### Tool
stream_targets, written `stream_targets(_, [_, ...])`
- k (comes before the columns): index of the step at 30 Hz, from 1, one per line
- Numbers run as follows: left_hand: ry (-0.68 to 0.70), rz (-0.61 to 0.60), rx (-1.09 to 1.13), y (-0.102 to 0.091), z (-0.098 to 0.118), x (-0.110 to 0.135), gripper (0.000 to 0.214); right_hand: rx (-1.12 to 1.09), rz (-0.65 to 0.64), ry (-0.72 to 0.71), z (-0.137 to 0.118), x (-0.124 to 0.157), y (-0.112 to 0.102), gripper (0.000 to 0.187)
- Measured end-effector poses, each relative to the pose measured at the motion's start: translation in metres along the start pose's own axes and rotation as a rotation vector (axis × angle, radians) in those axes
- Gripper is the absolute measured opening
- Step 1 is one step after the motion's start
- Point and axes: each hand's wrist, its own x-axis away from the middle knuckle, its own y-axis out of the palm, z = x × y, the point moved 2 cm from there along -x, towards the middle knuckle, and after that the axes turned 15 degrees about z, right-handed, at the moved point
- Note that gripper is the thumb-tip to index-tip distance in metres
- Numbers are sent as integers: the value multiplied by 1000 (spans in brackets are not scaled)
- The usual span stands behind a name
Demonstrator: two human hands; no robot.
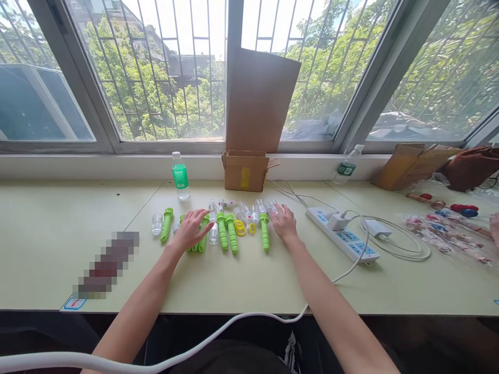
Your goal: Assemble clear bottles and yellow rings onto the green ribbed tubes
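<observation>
rightmost green tube (264,235) lies front-to-back (wide end away)

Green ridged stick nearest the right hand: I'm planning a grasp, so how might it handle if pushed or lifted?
Pushed sideways, the green ridged stick would probably roll, since its body looks round; its wider end might make it veer. It looks like plastic, so likely stiff and light. The ridges should reduce slipping.
</observation>
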Motion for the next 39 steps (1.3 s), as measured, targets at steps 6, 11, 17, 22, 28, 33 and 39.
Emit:
stream_targets(6, [-31, 2, 5, 1, -6, 1, 43, -2, -59, 16, -2, 1, -1, 46])
stream_targets(11, [-49, -4, 5, 2, -8, 2, 44, 7, -74, 21, -1, 1, 0, 45])
stream_targets(17, [-64, -7, 9, 3, -9, 3, 45, 17, -85, 17, 0, 1, 2, 44])
stream_targets(22, [-71, -2, 4, 2, -9, 3, 45, 11, -103, 42, 1, 2, 2, 44])
stream_targets(28, [-67, 7, 7, 1, -9, 2, 44, 2, -145, 89, -1, 3, -2, 47])
stream_targets(33, [-62, 4, 7, 1, -8, 2, 45, -5, -145, 100, -3, 3, -6, 47])
stream_targets(39, [-66, 13, -1, 2, -10, 3, 45, -4, -165, 108, -2, 3, -6, 46])
